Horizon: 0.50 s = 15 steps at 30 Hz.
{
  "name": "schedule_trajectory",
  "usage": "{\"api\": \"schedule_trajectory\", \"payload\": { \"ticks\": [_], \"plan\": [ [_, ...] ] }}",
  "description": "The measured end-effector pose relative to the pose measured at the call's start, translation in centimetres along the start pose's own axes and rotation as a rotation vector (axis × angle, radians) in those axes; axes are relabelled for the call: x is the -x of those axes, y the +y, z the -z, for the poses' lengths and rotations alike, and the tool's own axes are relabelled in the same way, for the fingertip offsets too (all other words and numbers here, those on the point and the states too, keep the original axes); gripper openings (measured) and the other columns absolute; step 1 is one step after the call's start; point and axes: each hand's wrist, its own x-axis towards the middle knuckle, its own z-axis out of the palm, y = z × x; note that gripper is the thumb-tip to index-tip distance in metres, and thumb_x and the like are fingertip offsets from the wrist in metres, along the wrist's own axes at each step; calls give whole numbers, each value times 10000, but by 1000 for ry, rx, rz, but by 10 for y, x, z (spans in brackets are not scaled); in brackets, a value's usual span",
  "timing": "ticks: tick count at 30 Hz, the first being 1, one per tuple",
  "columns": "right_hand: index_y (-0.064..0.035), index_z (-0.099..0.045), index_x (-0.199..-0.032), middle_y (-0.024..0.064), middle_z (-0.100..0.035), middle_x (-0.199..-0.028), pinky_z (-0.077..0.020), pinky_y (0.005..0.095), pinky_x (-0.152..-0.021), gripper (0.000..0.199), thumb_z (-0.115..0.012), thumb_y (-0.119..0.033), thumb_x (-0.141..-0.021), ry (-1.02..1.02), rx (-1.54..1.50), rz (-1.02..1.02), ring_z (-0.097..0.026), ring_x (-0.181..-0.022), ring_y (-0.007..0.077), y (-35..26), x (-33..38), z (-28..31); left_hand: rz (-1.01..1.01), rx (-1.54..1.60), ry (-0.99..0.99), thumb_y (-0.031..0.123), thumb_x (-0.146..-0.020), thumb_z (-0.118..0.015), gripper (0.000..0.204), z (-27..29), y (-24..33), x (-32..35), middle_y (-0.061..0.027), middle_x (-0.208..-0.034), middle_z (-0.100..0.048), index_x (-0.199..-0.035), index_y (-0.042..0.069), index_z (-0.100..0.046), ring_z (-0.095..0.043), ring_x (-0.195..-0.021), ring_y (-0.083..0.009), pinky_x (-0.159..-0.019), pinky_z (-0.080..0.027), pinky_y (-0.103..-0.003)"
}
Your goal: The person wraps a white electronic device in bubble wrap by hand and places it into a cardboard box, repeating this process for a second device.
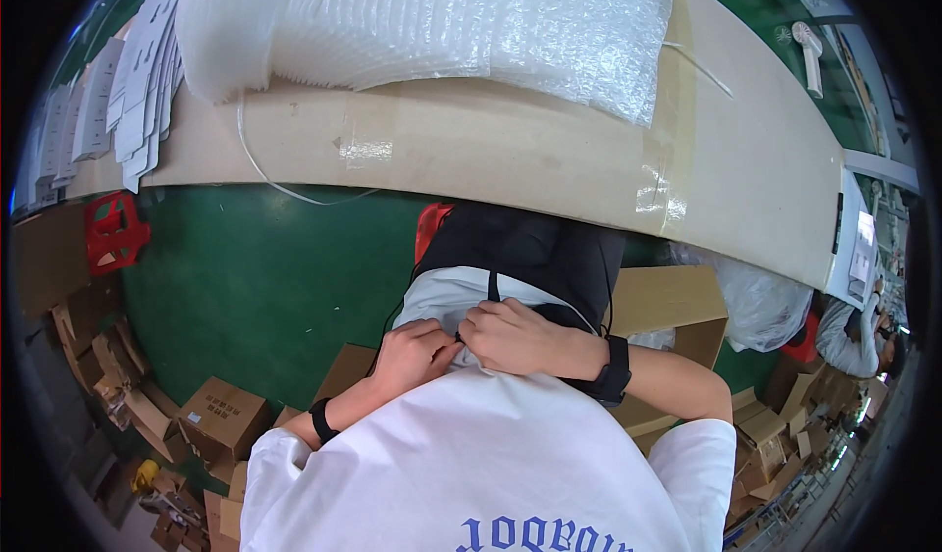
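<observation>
My left hand [407, 352] and my right hand [505, 336] meet in front of my waist, over the white shirt [471, 434]. Both have their fingers bent and pinched together. Between the fingertips shows a small dark bit, too small to name. A narrow black strap [494, 285] runs over the pale cloth at my lap and reaches the fingers of my right hand; whether they grip it is hidden. Each wrist wears a black band. Dark trousers [520, 238] cover my legs, which go under the table edge.
Stacked bubble-wrap bags [442, 27] lie on the cardboard-covered table [549, 145], with flat white cartons [147, 81] at its left. A red stool [116, 233] stands far left. Open cardboard boxes [224, 415] sit around me. Another person [852, 336] is at the far right.
</observation>
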Motion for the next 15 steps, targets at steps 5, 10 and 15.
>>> {"api": "schedule_trajectory", "payload": {
  "ticks": [5, 10, 15],
  "plan": [
    [17, -592, -814, 168, -617, -856, -502, 466, -744, 107, -577, -86, -792, -54, -161, -108, -630, -859, 370, 2, -6, -1, 4, 68, -84, 57, -740, -753, 61, 7, -2, -3, -44, -708, -618, -756, 47, -695, -603, -608, -226, -538, -490, -328],
    [17, -589, -819, 196, -619, -854, -500, 475, -741, 111, -581, -90, -791, -76, -256, -151, -626, -805, 406, 0, -7, 3, 6, 117, -179, 50, -756, -745, 63, 17, -4, -4, -52, -739, -632, -789, 34, -693, -610, -630, -229, -539, -490, -326],
    [13, -585, -814, 197, -618, -855, -503, 473, -740, 110, -585, -98, -810, -44, -223, -132, -629, -817, 398, -3, -6, 0, -17, 185, -167, 50, -758, -746, 73, 15, -7, -3, -56, -754, -643, -776, 18, -684, -614, -635, -230, -545, -495, -326]
  ]
}}
